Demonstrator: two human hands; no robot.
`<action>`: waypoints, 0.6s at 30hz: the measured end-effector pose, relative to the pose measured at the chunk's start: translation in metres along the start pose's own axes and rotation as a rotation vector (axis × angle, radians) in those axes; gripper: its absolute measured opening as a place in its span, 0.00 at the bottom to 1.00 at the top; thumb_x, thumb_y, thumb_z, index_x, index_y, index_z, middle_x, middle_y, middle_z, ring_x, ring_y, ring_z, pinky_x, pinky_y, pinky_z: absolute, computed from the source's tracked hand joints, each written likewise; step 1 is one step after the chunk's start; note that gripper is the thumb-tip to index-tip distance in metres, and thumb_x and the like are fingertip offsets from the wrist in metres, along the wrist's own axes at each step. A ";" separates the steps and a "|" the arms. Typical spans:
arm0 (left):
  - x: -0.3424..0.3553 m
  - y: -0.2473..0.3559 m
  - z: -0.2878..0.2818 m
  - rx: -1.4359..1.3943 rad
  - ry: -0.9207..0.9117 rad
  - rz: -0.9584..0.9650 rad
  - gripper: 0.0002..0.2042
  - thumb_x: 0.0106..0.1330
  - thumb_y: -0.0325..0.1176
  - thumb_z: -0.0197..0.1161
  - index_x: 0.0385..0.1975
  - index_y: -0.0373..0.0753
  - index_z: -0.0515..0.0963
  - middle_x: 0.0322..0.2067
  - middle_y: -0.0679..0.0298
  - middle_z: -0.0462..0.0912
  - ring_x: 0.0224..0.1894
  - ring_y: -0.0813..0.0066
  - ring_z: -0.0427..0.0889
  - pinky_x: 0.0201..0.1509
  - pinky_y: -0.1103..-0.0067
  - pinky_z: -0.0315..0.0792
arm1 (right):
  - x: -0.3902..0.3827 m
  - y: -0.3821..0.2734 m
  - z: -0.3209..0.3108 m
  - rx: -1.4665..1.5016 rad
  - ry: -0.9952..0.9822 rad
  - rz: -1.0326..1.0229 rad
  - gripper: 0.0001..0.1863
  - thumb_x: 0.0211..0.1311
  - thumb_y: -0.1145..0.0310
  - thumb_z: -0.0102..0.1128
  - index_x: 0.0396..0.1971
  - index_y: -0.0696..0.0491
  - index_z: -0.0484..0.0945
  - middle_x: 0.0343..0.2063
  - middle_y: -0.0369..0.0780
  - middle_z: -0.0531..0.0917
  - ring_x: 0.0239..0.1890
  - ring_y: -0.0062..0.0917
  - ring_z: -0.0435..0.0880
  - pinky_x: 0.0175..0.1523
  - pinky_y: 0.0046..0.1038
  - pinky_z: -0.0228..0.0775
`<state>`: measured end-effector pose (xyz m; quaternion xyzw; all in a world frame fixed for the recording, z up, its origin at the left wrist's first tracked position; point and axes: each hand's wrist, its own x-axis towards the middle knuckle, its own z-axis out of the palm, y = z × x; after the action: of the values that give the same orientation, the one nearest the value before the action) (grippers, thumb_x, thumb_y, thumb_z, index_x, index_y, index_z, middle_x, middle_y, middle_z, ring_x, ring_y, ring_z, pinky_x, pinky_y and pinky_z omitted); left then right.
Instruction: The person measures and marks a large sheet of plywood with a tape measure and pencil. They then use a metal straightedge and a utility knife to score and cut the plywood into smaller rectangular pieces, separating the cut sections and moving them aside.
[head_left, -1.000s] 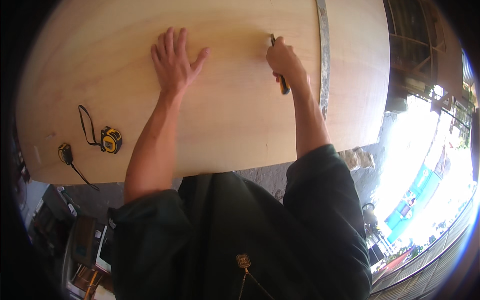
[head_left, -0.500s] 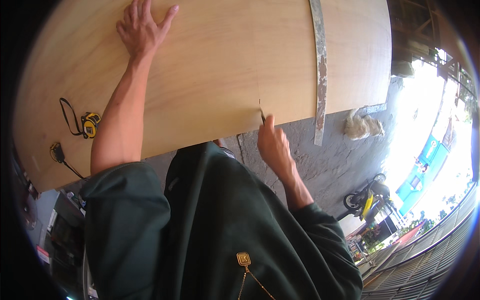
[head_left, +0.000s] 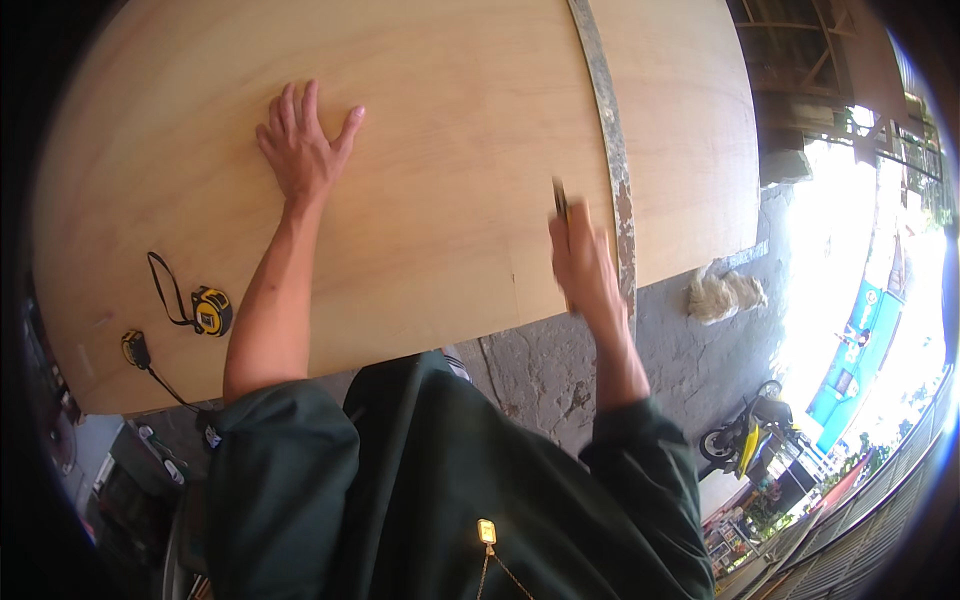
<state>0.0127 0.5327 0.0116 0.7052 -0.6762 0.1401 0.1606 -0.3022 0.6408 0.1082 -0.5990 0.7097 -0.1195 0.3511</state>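
Note:
A large plywood sheet lies before me, with my left hand pressed flat on it, fingers spread. My right hand is closed around a slim pointed cutting tool, seemingly a utility knife, smeared by motion. The blade end points away from me, over the board. Just right of that hand, a long worn metal strip crosses the sheet and sticks out past its near edge. A short dark mark shows on the wood near that edge, left of my right hand.
Two yellow-and-black tape measures, a larger one and a smaller one, lie on the board left of my left forearm. A pale bundle rests on the cracked grey floor. Beyond stands a yellow-and-black motorcycle.
My right hand has lifted the knife away from the mark near the edge and moved right, toward the strip. My left hand stays flat on the board; the whole view has shifted.

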 end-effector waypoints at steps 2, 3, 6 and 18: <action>0.002 0.003 -0.001 -0.015 -0.021 0.006 0.32 0.58 0.60 0.58 0.55 0.43 0.70 0.56 0.55 0.70 0.58 0.59 0.67 0.54 0.59 0.61 | 0.074 -0.017 0.008 0.081 0.038 -0.040 0.09 0.64 0.68 0.46 0.33 0.58 0.61 0.14 0.55 0.74 0.17 0.53 0.74 0.21 0.49 0.62; 0.003 0.005 -0.002 -0.024 -0.040 0.007 0.32 0.58 0.60 0.58 0.55 0.43 0.70 0.56 0.55 0.69 0.58 0.59 0.67 0.55 0.59 0.60 | 0.105 -0.037 0.004 0.153 -0.006 0.022 0.10 0.64 0.66 0.43 0.34 0.59 0.62 0.14 0.54 0.75 0.18 0.51 0.76 0.22 0.48 0.66; 0.001 0.004 0.000 -0.051 -0.063 -0.017 0.32 0.58 0.60 0.59 0.56 0.43 0.68 0.57 0.54 0.68 0.59 0.58 0.65 0.56 0.58 0.59 | 0.193 -0.069 0.017 0.101 0.012 -0.016 0.11 0.63 0.67 0.40 0.35 0.62 0.64 0.15 0.52 0.77 0.17 0.43 0.79 0.22 0.40 0.73; 0.003 0.004 -0.003 -0.093 -0.116 -0.049 0.33 0.58 0.61 0.58 0.57 0.43 0.67 0.57 0.54 0.67 0.60 0.56 0.64 0.56 0.56 0.57 | 0.258 -0.118 0.018 -0.082 -0.125 0.089 0.16 0.60 0.73 0.39 0.45 0.66 0.66 0.26 0.50 0.78 0.18 0.31 0.80 0.20 0.31 0.73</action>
<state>0.0090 0.5313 0.0160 0.7201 -0.6728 0.0634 0.1572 -0.2091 0.3745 0.0731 -0.5872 0.7166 -0.0370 0.3746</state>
